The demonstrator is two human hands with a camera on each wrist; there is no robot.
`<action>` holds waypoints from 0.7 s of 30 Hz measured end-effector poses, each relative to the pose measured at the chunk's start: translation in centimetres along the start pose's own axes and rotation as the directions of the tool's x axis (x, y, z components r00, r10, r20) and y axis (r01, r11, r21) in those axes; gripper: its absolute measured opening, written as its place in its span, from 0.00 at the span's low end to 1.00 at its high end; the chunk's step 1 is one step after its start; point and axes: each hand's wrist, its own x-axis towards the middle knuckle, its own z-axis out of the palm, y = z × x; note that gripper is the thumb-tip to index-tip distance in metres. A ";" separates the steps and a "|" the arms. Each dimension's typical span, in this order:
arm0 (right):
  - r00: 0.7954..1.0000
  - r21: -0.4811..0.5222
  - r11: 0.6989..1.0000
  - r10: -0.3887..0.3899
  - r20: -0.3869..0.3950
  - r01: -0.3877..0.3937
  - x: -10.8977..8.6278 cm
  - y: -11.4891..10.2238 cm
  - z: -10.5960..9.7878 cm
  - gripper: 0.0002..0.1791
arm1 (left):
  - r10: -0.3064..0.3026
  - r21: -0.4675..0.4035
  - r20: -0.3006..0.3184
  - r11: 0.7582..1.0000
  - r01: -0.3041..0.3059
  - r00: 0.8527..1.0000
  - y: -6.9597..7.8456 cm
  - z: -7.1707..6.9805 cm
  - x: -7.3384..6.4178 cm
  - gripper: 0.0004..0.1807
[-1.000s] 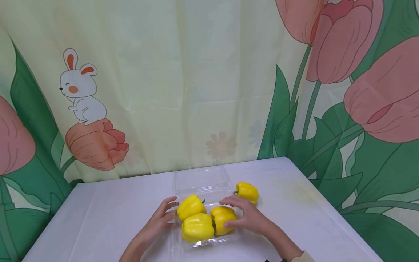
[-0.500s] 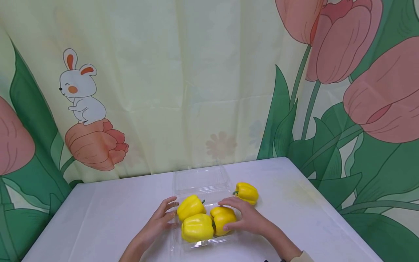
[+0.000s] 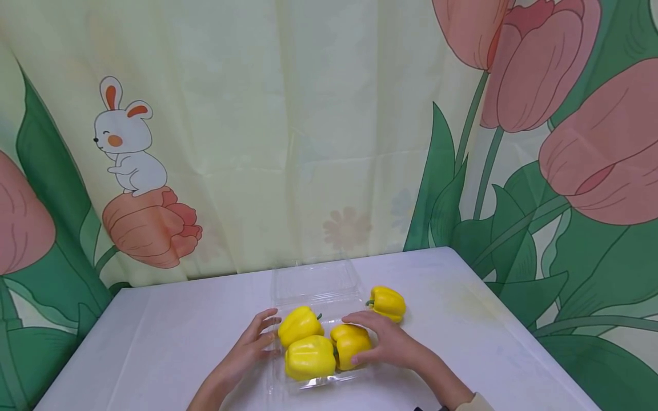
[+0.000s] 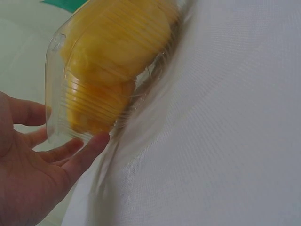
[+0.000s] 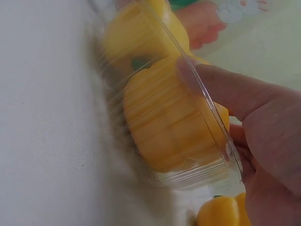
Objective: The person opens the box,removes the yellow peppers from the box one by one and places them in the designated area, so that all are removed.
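A clear plastic clamshell box (image 3: 315,383) lies with its lid folded back, holding several yellow bell peppers. Two of them, the front one (image 3: 310,358) and the back-left one (image 3: 300,326), fill the left side. My right hand (image 3: 388,339) holds the right-hand bell pepper (image 3: 351,346) in the box, thumb on its near side and fingers over its far side. Loosely spread, the fingers of my left hand (image 3: 252,345) rest against the box's left wall, also seen in the left wrist view. Another bell pepper (image 3: 388,303) lies on the table beyond my right hand.
The open lid (image 3: 315,279) stretches toward the back edge of the white-covered table (image 3: 169,331). Behind the table hangs a curtain (image 3: 247,142) printed with tulips and a rabbit.
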 end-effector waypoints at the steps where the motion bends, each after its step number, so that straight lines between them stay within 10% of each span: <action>1: 1.000 -0.007 1.000 -0.004 0.002 0.004 0.0 -0.1 0.0 0.40 | -0.003 0.000 -0.002 1.000 0.003 1.000 0.0 0.0 0.0 0.34; 21: 0.996 0.003 0.999 -0.044 -0.082 0.044 -0.2 0.5 0.4 0.41 | -0.018 0.015 -0.016 1.000 0.018 1.000 -0.1 0.1 0.0 0.33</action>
